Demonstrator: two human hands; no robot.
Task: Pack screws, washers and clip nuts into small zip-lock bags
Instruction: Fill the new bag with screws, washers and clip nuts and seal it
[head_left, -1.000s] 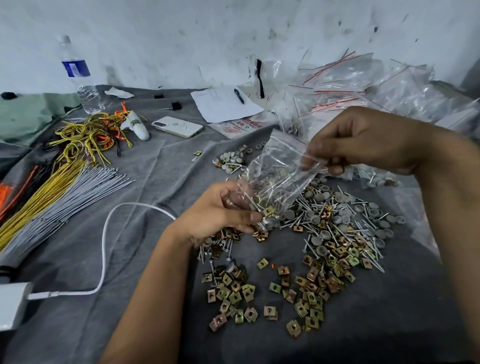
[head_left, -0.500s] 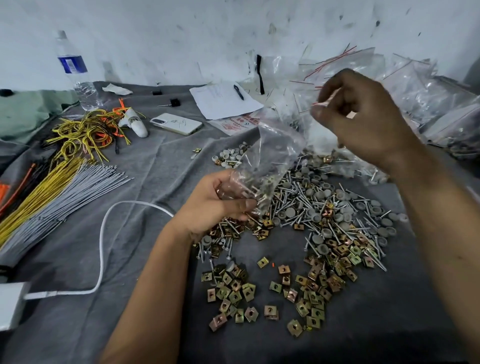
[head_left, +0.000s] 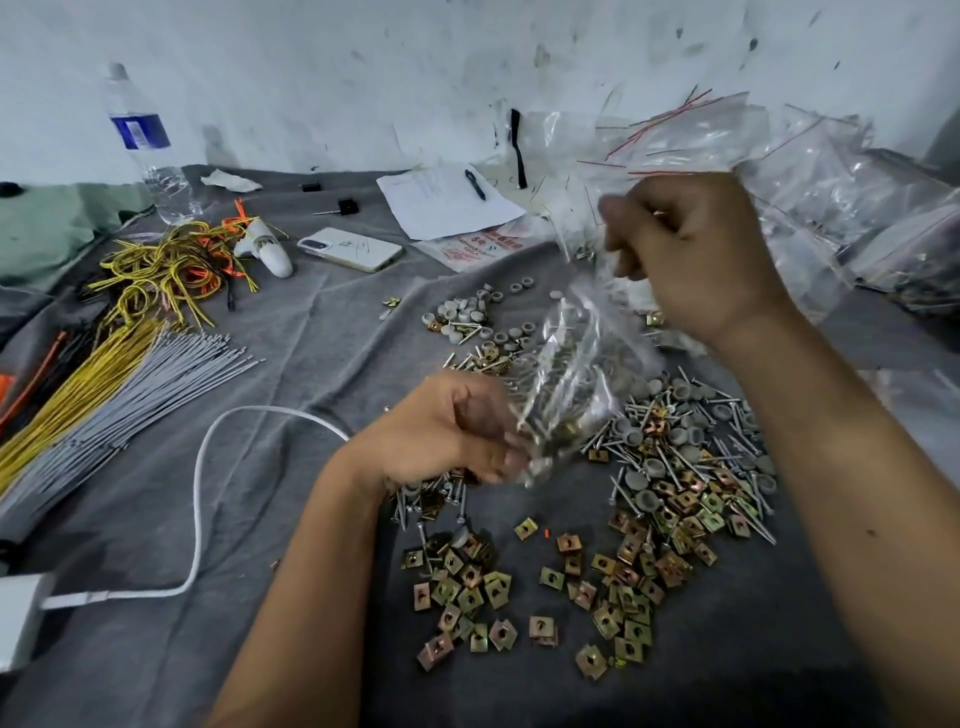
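Left hand (head_left: 457, 431) grips the filled lower end of the zip-lock bag (head_left: 566, 384), bearing the hardware's weight above the grey cloth (head_left: 291, 415). Right hand (head_left: 691, 249) pinches the bag's top, likely to run the seal. Loose screws (head_left: 691, 447) and clip nuts (head_left: 467, 587) lie below.

Access: bare cloth at near left only.
White cable (head_left: 200, 499) crosses it; wire bundle (head_left: 104, 384) blocks far left, clip nuts (head_left: 613, 587) and screws (head_left: 691, 441) crowd centre-right, bag pile (head_left: 810, 171) closes the rear right.
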